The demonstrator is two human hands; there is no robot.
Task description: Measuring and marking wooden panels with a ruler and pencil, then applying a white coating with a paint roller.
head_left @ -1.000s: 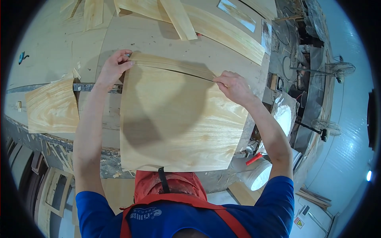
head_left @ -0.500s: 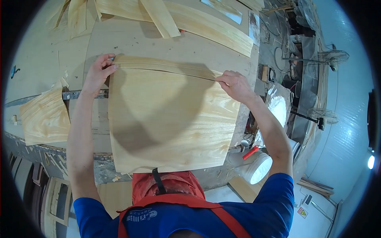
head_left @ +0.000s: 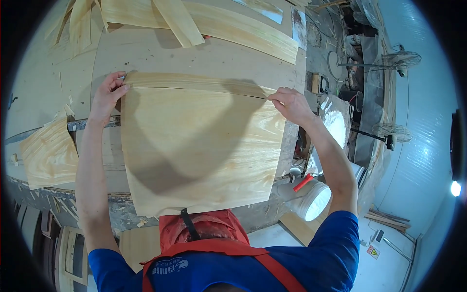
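A large pale wood veneer sheet (head_left: 204, 151) lies before me, its near edge overhanging the bench edge toward my apron. Along its far edge runs a narrow veneer strip (head_left: 194, 81), with a thin dark seam between the two. At the strip's left end, my left hand (head_left: 108, 100) is closed in a pinch, thumb on top near the corner. My right hand (head_left: 294, 106) pinches the strip's right end where it meets the sheet; its fingertips partly hide that corner. A shadow falls across the sheet's middle.
More veneer strips (head_left: 238, 36) lie across the bench's far side. A smaller veneer piece (head_left: 48, 155) rests at the left, beside a metal rail (head_left: 80, 125). At the right are a white bucket (head_left: 316, 202), a red-handled tool (head_left: 303, 182) and two fans (head_left: 401, 61).
The dark seam between strip and sheet looks narrower, mostly toward the middle. Both hands keep their pinch at the strip's ends. The surroundings have shifted slightly left in view.
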